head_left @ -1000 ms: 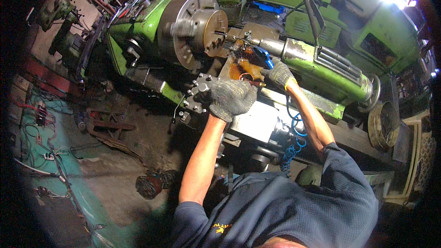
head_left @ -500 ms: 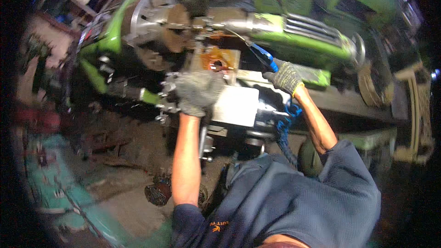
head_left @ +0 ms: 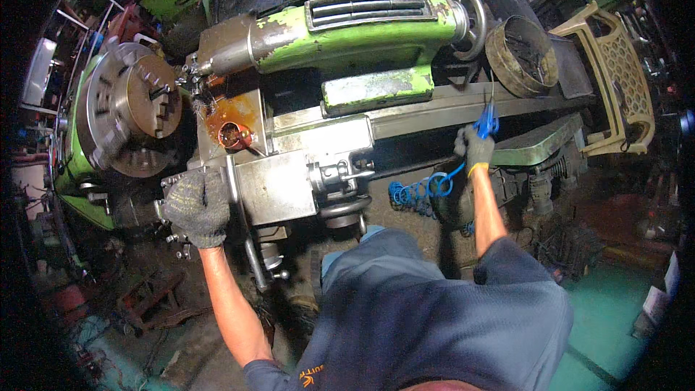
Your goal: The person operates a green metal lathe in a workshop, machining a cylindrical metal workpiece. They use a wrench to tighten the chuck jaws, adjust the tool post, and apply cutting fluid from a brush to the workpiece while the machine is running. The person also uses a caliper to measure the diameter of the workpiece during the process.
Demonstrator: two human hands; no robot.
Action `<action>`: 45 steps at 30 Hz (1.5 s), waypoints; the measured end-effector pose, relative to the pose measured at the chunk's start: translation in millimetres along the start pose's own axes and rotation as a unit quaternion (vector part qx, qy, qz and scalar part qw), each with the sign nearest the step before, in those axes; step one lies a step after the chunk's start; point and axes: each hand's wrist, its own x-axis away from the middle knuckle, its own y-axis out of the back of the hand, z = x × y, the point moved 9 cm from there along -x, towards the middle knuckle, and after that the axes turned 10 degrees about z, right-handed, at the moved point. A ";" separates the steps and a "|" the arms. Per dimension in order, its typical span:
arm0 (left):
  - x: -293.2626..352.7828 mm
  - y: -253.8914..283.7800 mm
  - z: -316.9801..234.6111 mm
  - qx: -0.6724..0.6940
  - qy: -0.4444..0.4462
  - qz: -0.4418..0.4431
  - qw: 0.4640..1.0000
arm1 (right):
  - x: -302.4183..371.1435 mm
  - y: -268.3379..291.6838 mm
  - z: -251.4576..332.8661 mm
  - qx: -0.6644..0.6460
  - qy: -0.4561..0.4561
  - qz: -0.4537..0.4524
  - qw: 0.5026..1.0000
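My left hand (head_left: 195, 208), in a grey knitted glove, is closed over the lathe's tool post, whose bolts (head_left: 182, 240) stick out beside it. A long metal lever (head_left: 246, 235) slants down just right of that hand. Out to the right, my gloved right hand (head_left: 476, 146) grips a blue air blow gun (head_left: 486, 122). Its thin nozzle points away from me, toward a round tin (head_left: 523, 56). A coiled blue hose (head_left: 423, 192) hangs below the gun. The lathe chuck (head_left: 148, 98) stands at the left, with the green tailstock (head_left: 347, 36) across the back.
An orange-rimmed cup (head_left: 234, 136) sits on an oily, orange-stained plate. Right of the lever is a bare metal slide (head_left: 279, 192). The tailstock handwheel (head_left: 474, 22) juts out near the tin, and a beige plastic chair (head_left: 619, 80) stands at far right.
My right hand has carried the blow gun rightward, away from the tailstock's front end, and its nozzle now points away from me instead of left. The view has shifted right; my left hand stays by the tool post.
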 end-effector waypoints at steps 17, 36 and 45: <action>2.4 1.6 8.9 0.019 0.008 0.008 1.000 | -228.6 -25.3 43.1 0.464 0.258 -0.108 0.840; 4.2 -0.5 4.1 -0.042 -0.043 -0.001 0.998 | 91.5 -209.9 124.8 0.309 0.384 0.107 0.864; 18.2 -11.8 22.4 0.049 -0.044 -0.076 0.995 | 218.9 -466.2 124.7 0.302 0.258 0.410 0.821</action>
